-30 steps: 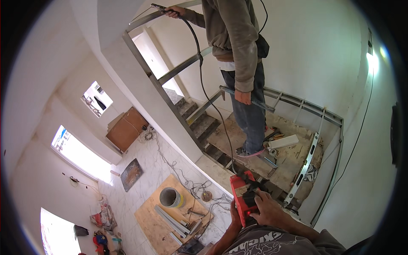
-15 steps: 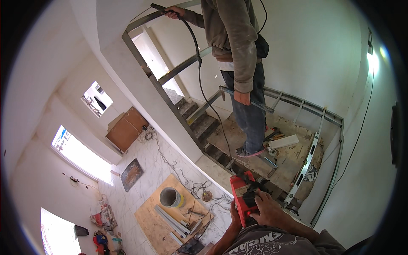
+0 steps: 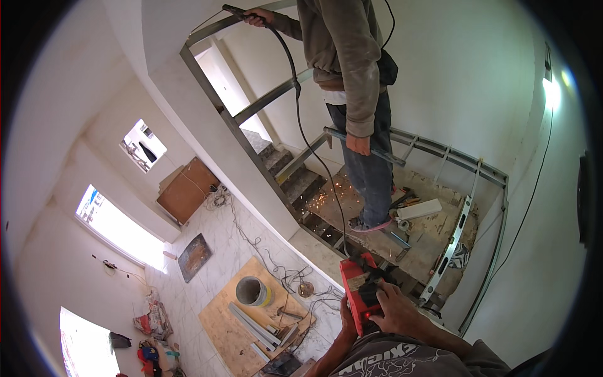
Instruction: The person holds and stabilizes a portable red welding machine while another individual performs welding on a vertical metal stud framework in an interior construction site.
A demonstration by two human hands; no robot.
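Against my body I hold a small red portable welder [image 3: 355, 276] with black straps or fittings on it. My left hand [image 3: 347, 317] is closed around its left side, its fingers partly hidden behind the case. Over its right side lies my right hand [image 3: 392, 309], fingers bent and gripping near the black parts. A black welding cable [image 3: 304, 129] runs from beside the welder up to an electrode holder [image 3: 235, 11] in a co-worker's raised hand [image 3: 255, 18]. The co-worker's other hand [image 3: 358, 145] carries a metal bar [image 3: 386, 156].
A metal frame [image 3: 447, 151] lines the stairwell. Behind the co-worker, steps [image 3: 300, 185] descend; a spirit level [image 3: 447, 250] leans at right. Below left, a bucket [image 3: 252, 291] and metal profiles [image 3: 254, 327] lie on a wooden board [image 3: 220, 314], with loose cords [image 3: 276, 267] nearby.
Orange sparks now scatter over the steps and landing beside the co-worker's feet. The welding cable has shifted slightly. My hands and the welder stay where they were.
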